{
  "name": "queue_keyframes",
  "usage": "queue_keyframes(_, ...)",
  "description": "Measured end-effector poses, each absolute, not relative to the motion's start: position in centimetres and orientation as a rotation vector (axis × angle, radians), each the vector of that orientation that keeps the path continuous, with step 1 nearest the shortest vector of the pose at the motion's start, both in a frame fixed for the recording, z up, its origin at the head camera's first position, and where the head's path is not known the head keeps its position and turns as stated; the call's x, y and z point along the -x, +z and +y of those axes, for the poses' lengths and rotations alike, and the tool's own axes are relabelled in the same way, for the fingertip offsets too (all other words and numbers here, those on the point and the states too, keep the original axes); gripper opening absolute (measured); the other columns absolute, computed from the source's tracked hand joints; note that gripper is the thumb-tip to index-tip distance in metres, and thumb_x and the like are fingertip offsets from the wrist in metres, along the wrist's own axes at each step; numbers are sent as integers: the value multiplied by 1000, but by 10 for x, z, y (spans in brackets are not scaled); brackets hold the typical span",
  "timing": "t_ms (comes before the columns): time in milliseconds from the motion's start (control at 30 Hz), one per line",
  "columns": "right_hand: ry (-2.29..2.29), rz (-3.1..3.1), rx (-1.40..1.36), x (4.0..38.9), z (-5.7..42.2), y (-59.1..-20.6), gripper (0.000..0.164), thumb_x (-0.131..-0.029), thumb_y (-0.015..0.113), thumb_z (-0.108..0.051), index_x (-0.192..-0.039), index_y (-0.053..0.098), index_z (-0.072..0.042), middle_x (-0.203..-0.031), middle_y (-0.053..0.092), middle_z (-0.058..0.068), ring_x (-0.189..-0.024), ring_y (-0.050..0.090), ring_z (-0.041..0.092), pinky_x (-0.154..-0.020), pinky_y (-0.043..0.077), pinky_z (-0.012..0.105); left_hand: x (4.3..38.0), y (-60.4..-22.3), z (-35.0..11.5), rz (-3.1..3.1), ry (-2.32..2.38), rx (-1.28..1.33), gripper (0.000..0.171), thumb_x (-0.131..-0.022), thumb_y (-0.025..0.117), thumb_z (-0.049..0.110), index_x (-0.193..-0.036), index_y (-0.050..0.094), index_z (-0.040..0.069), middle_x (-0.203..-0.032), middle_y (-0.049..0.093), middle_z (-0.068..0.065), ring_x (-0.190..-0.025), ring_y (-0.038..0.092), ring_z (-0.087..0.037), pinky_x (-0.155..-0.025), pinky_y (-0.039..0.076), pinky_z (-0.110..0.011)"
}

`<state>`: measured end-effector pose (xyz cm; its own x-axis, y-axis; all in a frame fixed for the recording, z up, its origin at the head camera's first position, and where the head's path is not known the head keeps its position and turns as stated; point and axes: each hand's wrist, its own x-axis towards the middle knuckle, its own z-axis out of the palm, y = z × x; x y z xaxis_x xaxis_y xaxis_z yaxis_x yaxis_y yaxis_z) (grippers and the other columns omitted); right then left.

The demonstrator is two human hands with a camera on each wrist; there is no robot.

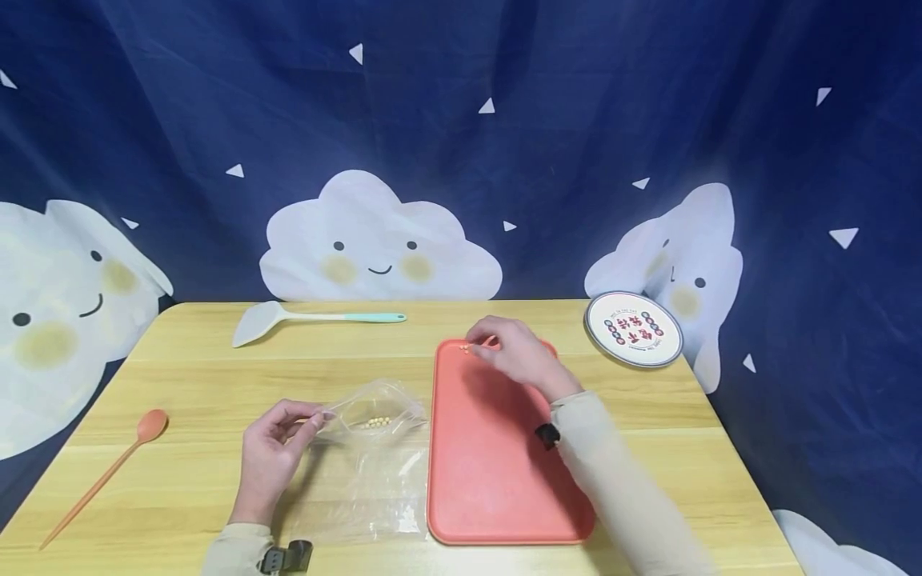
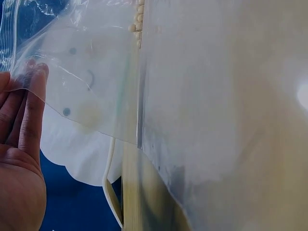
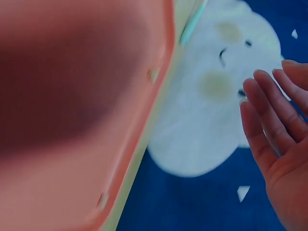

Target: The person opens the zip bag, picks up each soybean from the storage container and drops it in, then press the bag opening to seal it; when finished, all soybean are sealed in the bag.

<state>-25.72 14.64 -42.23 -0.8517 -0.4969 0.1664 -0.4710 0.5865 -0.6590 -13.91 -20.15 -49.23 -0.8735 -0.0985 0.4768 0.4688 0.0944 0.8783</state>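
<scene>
My left hand (image 1: 277, 448) pinches the rim of a clear zip bag (image 1: 360, 496) between thumb and fingers. The bag lies on the table with its mouth raised and gaping. Several small round pale-yellow beans (image 1: 376, 422) sit inside it, showing also in the left wrist view as beans (image 2: 138, 21). Over the far end of a red tray (image 1: 497, 488) is my right hand (image 1: 515, 352), fingers bent slightly and nothing held. A few loose beans (image 1: 465, 348) lie by its fingertips at the tray's far left corner. The right wrist view has small pale pieces (image 3: 152, 74) along the tray's edge.
A white spatula with a mint handle (image 1: 374, 318) lies at the back of the wooden table (image 1: 216, 384). An orange spoon (image 1: 151, 426) lies on the left. At the back right is a printed plate (image 1: 634, 330). A dark blue curtain (image 1: 576, 120) hangs behind.
</scene>
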Motion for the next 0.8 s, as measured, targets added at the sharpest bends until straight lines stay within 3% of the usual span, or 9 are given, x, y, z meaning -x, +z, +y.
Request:
queue_keyframes(400, -1018, 2874, 613, 276, 231, -434, 16, -90, 66, -3, -105, 70, -1, -103, 69, 12, -93, 67, 29, -85, 54, 46, 139, -489, -200, -1954, -1855, 360, 15, -79, 63, -26, -89, 62, -15, -88, 69, -22, -78, 71, -16, -71, 58, -22)
queue_keyframes(567, -905, 2915, 636, 285, 246, -446, 15, -89, 67, -3, -103, 70, 2, -96, 69, 11, -92, 65, 28, -84, 52, 46, 139, -490, -201, -1956, -1854, 356, 15, -79, 62, -27, -88, 62, -15, -88, 70, -21, -78, 71, -15, -71, 58, -22)
queue_keyframes(800, -758, 2937, 679, 295, 251, -468, 10, -86, 69, -1, -95, 72, -4, -89, 66, 4, -84, 63, 23, -80, 52, 41, 137, -490, -201, -1965, -1836, 363, 15, -79, 62, -27, -87, 62, -14, -88, 70, -20, -78, 71, -14, -71, 58, -22)
